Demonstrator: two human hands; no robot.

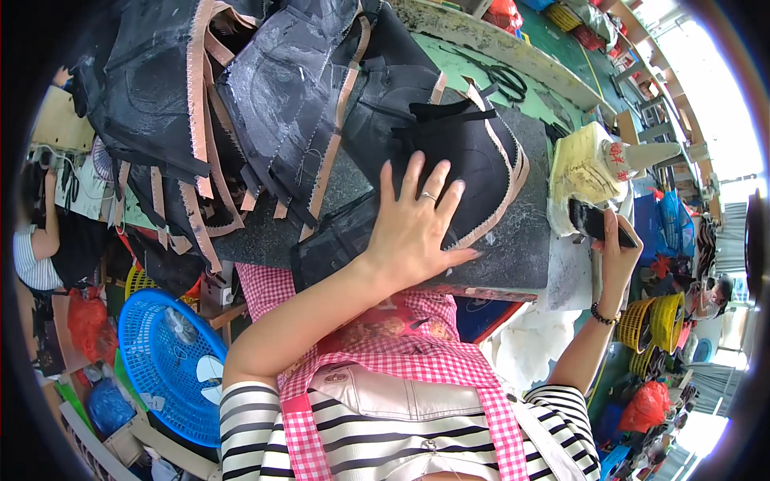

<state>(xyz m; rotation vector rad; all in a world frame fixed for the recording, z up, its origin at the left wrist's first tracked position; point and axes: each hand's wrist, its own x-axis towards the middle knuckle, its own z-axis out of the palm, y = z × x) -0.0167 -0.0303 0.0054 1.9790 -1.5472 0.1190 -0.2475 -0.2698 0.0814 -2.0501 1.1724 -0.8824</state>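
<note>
My left hand (411,228) lies with fingers spread on a black shoe-upper piece (473,164) with a stitched tan edge, pressing it against the dark work slab (529,232). At the right, my right hand (620,250) is closed around a dark flat brush (592,218). Its bristle end is beside a cream, glue-crusted pot (579,172) at the slab's right edge. More black upper pieces (277,96) with zigzag tan edges are heaped at the left, some smeared whitish. Part of the piece under my left palm is hidden.
Large scissors (505,80) lie on the green tabletop beyond the slab. A blue plastic basket (132,337) stands below left; yellow baskets (666,321) and red bags (646,405) are at the right. Another person's arm (50,212) shows at the far left.
</note>
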